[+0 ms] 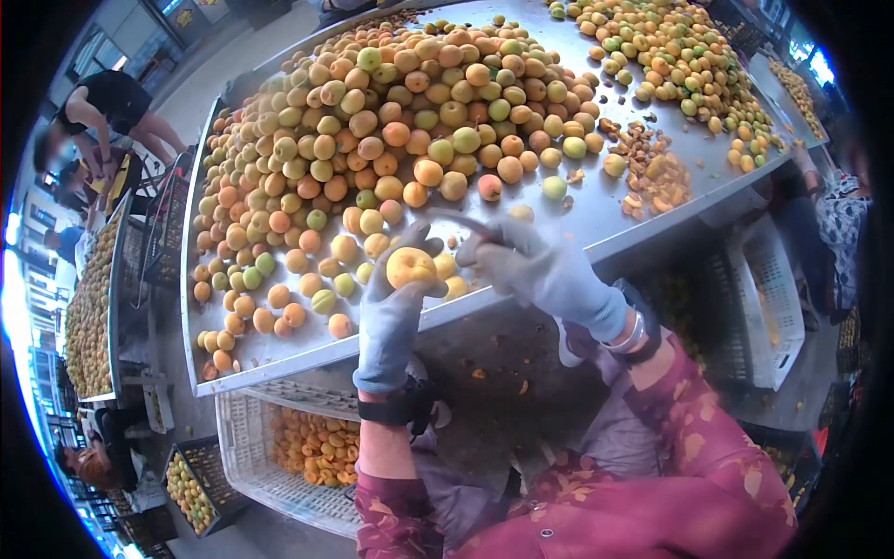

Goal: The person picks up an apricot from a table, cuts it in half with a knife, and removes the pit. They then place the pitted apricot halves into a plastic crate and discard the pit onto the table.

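Observation:
My left hand (396,293), in a light glove with darker fingertips, holds a yellow-orange apricot (410,267) above the near edge of the metal table (549,263). Just to its right is my right hand (521,256), gloved too, its fingers closed around a thin, blurred tool (461,222) that points left toward the apricot. The tool's exact shape is smeared by motion. Behind both hands a large heap of orange and greenish apricots (400,121) covers the tabletop. Pits and torn pieces (656,177) lie to the right of the heap.
Below the table edge stands a white crate (247,447) with halved apricots (317,447). An upright white crate (768,298) is at right. Another apricot heap (661,47) lies far right. People work at the left (107,107) and right (833,224); a dark crate (200,494) stands lower left.

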A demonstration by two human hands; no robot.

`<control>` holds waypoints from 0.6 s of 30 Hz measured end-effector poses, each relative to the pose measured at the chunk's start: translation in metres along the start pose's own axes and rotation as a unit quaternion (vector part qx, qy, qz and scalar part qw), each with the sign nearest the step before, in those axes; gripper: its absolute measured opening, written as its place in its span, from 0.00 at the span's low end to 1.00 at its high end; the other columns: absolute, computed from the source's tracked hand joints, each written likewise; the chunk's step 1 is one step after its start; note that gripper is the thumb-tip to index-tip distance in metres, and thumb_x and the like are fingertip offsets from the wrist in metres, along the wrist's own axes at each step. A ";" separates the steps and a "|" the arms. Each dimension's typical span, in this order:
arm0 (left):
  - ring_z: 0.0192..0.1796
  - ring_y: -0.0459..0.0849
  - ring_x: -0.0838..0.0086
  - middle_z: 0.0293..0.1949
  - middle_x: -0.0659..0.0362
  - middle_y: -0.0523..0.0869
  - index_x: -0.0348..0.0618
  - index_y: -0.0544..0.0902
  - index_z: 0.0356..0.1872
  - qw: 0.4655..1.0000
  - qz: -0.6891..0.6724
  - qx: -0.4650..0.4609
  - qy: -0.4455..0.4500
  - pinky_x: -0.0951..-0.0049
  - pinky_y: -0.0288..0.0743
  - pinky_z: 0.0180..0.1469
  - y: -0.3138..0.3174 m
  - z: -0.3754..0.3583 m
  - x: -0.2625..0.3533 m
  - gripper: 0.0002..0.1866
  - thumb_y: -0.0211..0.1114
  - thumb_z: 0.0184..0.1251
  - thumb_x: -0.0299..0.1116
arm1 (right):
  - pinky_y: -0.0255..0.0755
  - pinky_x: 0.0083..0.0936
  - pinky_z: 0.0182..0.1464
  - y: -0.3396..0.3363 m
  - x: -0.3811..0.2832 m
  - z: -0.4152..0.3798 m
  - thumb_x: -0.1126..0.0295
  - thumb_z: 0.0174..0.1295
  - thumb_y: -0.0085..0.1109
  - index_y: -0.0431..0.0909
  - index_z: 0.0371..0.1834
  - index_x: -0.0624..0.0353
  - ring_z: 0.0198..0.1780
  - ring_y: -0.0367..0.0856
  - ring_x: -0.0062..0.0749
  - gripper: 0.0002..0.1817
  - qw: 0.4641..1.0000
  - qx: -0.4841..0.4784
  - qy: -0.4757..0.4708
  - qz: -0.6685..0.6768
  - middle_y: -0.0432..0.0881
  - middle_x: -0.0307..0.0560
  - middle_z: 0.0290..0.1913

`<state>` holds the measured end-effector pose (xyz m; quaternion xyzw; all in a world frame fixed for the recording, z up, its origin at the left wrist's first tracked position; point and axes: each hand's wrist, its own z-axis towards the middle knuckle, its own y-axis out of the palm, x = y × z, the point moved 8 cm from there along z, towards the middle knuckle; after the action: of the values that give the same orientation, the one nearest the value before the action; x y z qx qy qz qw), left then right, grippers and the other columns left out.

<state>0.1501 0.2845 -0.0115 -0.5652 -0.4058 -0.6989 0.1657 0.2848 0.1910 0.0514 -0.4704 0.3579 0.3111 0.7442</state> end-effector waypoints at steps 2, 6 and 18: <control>0.45 0.82 0.75 0.50 0.54 0.82 0.33 0.68 0.67 0.999 -0.049 0.017 0.004 0.77 0.77 0.47 -0.008 0.000 -0.002 0.31 0.60 0.61 0.30 | 0.70 0.26 0.26 0.006 -0.005 -0.003 0.63 0.68 0.55 0.78 0.42 0.58 0.24 0.79 0.28 0.10 0.998 -0.012 -0.039 -0.047 0.76 0.41 0.22; 0.48 0.82 0.73 0.50 0.53 0.82 0.32 0.67 0.68 0.999 -0.037 0.000 0.038 0.75 0.78 0.51 0.004 0.000 0.009 0.30 0.58 0.62 0.26 | 0.74 0.33 0.28 0.018 -0.011 -0.007 0.63 0.67 0.56 0.75 0.42 0.56 0.28 0.82 0.42 0.09 0.984 -0.051 -0.095 -0.139 0.78 0.50 0.24; 0.58 0.79 0.67 0.64 0.50 0.72 0.31 0.62 0.69 0.999 -0.038 -0.023 0.024 0.69 0.76 0.59 0.003 -0.003 -0.002 0.43 0.68 0.62 0.52 | 0.73 0.38 0.24 0.037 -0.001 -0.018 0.65 0.65 0.56 0.75 0.44 0.53 0.25 0.81 0.49 0.08 0.978 -0.047 -0.011 -0.203 0.79 0.52 0.25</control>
<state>0.1503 0.2800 -0.0126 -0.5360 -0.4065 -0.7273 0.1361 0.2502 0.1879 0.0295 -0.5646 0.2316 0.1751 0.7726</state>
